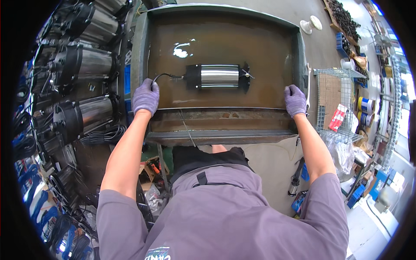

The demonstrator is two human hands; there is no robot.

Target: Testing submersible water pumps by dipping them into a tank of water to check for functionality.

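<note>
Submersible pump (219,76) | lying in water tank (225,139), mid L-to-R, long axis ∥ near edge | cable end twd L edge | from L hand (146,97): R & slightly fwd; L nearer, fingers pinching cable (164,74) | R hand (295,101) curled at R edge, can't tell if gripping

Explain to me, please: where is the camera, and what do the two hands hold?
It is a fisheye worn on the head of a person, looking down, so straight edges bend. The purple-gloved left hand seems to grip a thin black cable, which runs to a silver metal cylinder with black ends. That cylinder lies in brown liquid inside a rectangular grey metal tank. The purple-gloved right hand is curled at the tank's right edge; whether it grips that edge is unclear.
</note>
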